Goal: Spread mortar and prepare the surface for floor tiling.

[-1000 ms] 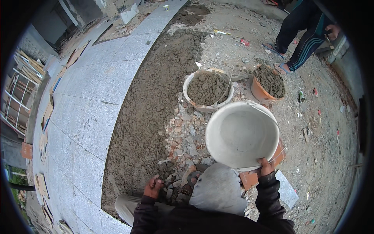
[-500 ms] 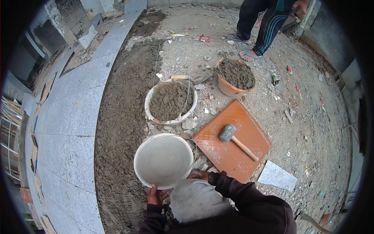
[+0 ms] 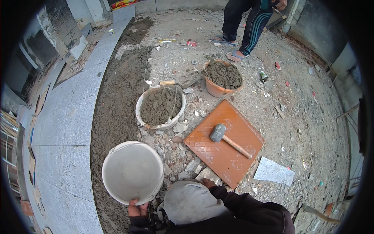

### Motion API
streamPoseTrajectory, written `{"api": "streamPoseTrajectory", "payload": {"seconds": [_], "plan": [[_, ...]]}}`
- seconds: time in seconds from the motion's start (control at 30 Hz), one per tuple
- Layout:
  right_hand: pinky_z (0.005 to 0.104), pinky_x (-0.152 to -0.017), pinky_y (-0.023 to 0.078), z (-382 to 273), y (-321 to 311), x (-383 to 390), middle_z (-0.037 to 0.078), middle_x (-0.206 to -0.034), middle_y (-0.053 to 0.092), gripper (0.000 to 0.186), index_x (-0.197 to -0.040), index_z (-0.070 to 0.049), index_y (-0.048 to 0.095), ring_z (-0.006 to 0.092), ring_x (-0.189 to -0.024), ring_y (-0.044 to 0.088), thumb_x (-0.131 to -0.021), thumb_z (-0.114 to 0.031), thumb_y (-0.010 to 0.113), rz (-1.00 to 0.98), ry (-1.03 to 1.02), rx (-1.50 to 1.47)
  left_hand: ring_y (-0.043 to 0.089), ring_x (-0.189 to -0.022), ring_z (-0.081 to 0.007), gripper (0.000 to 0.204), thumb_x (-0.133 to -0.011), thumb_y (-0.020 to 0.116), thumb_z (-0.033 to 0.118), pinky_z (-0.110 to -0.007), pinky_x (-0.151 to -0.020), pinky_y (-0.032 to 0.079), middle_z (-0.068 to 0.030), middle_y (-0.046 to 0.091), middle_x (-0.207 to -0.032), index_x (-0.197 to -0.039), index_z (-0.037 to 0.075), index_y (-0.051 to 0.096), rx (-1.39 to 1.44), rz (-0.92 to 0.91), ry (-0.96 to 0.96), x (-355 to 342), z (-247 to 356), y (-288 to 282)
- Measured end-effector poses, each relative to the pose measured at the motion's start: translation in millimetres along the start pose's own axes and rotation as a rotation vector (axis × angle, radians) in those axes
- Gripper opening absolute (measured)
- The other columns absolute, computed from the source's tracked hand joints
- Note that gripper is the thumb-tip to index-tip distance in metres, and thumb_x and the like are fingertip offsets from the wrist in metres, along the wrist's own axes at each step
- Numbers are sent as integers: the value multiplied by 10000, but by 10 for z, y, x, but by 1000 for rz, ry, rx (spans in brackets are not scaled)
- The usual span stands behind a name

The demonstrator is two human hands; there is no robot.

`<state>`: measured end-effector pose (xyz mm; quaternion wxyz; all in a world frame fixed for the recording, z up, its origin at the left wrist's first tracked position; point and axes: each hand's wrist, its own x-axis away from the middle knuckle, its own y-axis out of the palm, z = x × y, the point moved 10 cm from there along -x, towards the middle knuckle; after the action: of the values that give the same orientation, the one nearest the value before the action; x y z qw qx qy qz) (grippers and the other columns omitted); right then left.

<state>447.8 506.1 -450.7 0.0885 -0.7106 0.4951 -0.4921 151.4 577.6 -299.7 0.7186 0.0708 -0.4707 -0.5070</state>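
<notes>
My left hand (image 3: 138,208) grips the near rim of an empty off-white bucket (image 3: 133,171), tilted so its inside faces up toward me. The bucket's wire handle hangs toward its right side. On the rubble beside the near-left edge of an orange-brown patterned tile (image 3: 198,141), my right hand (image 3: 208,183) rests with its visible fingers stretched out, holding nothing I can see. A grey-clad knee (image 3: 193,202) of mine lies between the two hands. A rubber mallet with a wooden handle (image 3: 237,147) lies on the tile.
A white bucket (image 3: 138,113) and an orange bucket (image 3: 218,93) hold wet mortar farther off. Grey floor tiles (image 3: 64,163) border a mortar bed (image 3: 113,105) on the left. A person in dark trousers (image 3: 253,31) stands at the far right. A grey tile piece (image 3: 274,171) lies on rubble.
The empty bucket has moved left and nearer with my left hand on its rim. My right hand has moved away from the bucket to the stones beside the tile. The view has shifted slightly.
</notes>
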Motion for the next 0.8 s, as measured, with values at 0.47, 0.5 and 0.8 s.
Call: {"api": "streamPoseTrajectory", "payload": {"seconds": [0.47,0.5,0.8], "plan": [[406,-829,340,550,507,-550,226,-1039,468,443,-1049,-96,416,379,-981,438,-750,-420,369,-286,90,40,546,-795,-273,169,-703,413,107,-342,-633,509,-141,527,-896,-820,-7,455,-27,595,608,1617,1610,-2622],[406,-817,349,487,498,-582,222,-1031,475,442,-1049,-90,414,375,-974,445,-747,-411,381,-295,-5,82,547,-777,-270,163,-706,412,111,-332,-620,507,-140,528,-887,-815,-2,455,-34,647,638,1819,1613,-2786],[417,-724,422,-1808,-700,-358,262,-833,533,410,-922,1,461,379,-828,518,-671,-311,551,-103,-287,669,526,-828,-321,223,-673,388,68,-394,-679,491,-177,505,-903,-838,-71,444,205,782,680,2626,1402,-3773]]}}
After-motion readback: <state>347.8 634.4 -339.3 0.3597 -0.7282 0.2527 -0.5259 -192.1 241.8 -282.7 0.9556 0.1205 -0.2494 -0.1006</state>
